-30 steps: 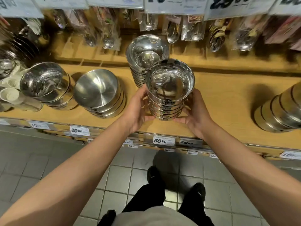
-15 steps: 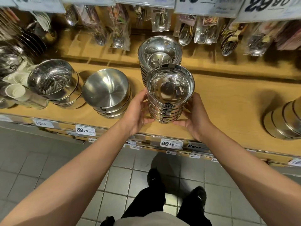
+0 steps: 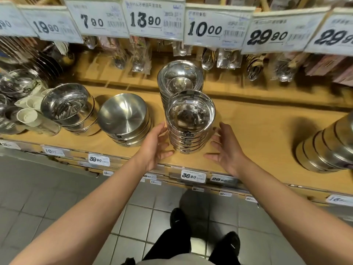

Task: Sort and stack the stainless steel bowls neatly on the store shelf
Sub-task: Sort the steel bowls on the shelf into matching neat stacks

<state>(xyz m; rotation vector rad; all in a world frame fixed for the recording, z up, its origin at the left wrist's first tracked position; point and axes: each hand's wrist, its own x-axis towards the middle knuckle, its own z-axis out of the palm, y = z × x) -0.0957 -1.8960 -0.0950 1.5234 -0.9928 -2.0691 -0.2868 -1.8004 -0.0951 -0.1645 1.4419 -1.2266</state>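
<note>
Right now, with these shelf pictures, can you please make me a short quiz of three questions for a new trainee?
1. True or false: the left hand grips the front bowl stack.
2. Which price tag hangs on the shelf edge just below the front bowl stack? A) 36.90 B) 7.90 C) 13.90
3. Fill in: directly behind the front bowl stack stands a second ____ of bowls.

Key: 1. False; both hands, the right hand too, are open beside it, and no grip shows. 2. A, the 36.90 tag. 3. stack, the rear bowl stack.
</note>
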